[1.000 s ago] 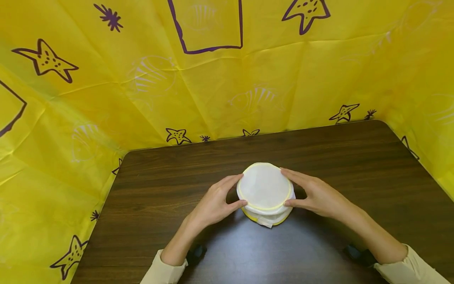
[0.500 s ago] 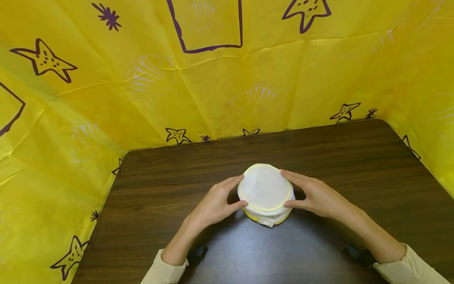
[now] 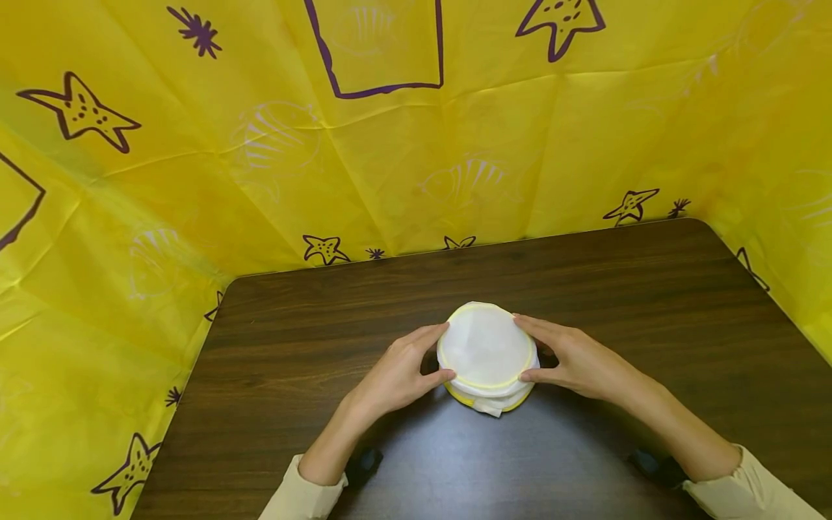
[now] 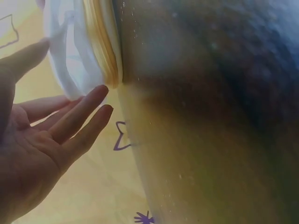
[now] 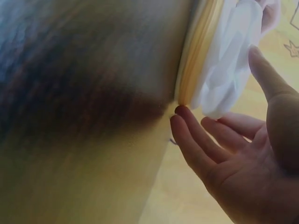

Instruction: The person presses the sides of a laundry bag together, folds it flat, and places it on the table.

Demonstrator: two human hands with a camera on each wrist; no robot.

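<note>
A round white fabric bag (image 3: 487,345) with yellow trim stands squashed low on the dark wooden table (image 3: 312,325). A small pale tab (image 3: 487,409) sticks out at its near side. At the bag's left rim, the left hand (image 3: 399,368) rests its thumb near and its fingertips far. The right hand (image 3: 578,361) mirrors it on the right rim. In the left wrist view the fingers (image 4: 77,116) are long and nearly straight beside the bag's wall. Much the same shows in the right wrist view, where fingertips touch the yellow trim (image 5: 198,56) low down.
A yellow cloth (image 3: 390,173) with purple starfish and pale fish drawings hangs behind and beside the table. Dark wrist bands (image 3: 364,466) show under both forearms near the light sleeves (image 3: 305,491).
The bag's round top has sunk slightly toward the table, and its side wall looks a little shorter. Both hands have moved down with it, keeping the same contact.
</note>
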